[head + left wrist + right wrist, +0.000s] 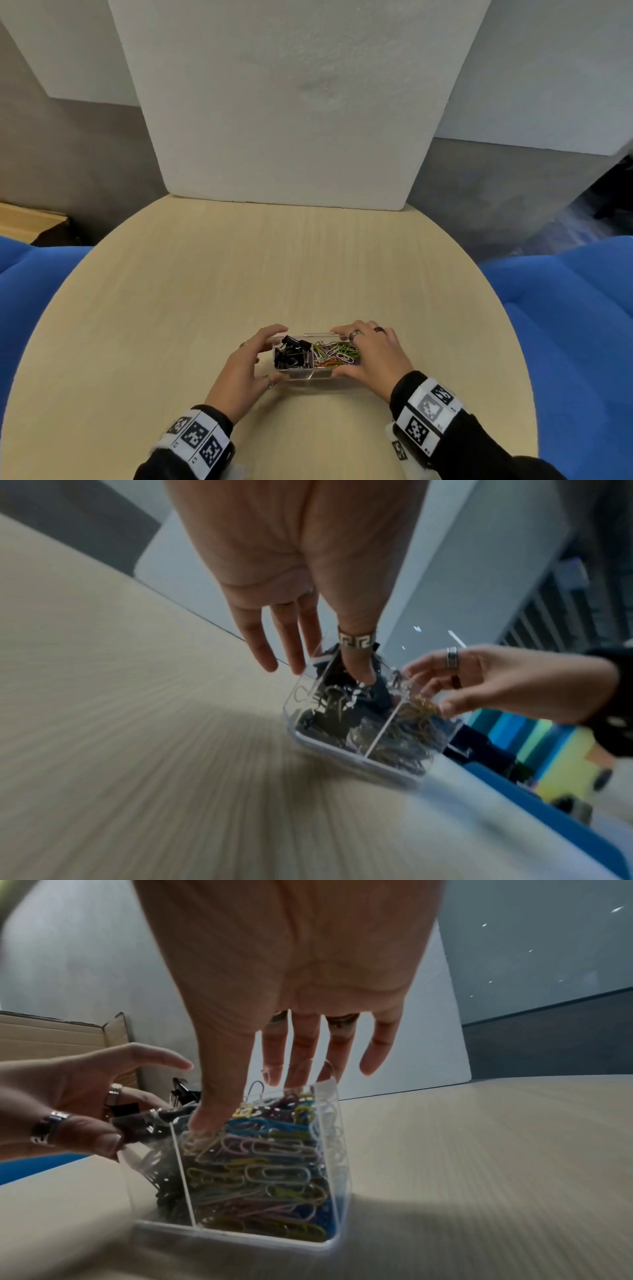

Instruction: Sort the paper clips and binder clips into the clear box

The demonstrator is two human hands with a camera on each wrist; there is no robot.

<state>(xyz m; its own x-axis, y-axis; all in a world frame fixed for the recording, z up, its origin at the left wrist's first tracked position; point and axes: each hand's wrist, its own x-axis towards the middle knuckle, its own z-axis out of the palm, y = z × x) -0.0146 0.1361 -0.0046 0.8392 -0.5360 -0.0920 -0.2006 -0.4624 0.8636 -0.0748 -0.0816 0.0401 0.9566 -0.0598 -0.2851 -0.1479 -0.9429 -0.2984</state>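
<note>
A small clear box [308, 375] with two compartments sits on the table close to me. Black binder clips [293, 353] fill its left half and coloured paper clips [337, 354] fill its right half. My left hand [274, 353] grips the left end, thumb on the near wall and fingers on the far wall. My right hand [354, 353] grips the right end the same way. In the left wrist view my thumb [359, 669] lies against the clear box [329, 746] over the binder clips [335, 712]. The right wrist view has the paper clips [267, 1164] heaped to the rim.
The round, pale wooden table [274, 274] holds only the box. A white foam board [291, 120] stands upright at its far edge. Blue seats [565, 308] flank the table on both sides. A cardboard box [51, 1034] stands off to the left.
</note>
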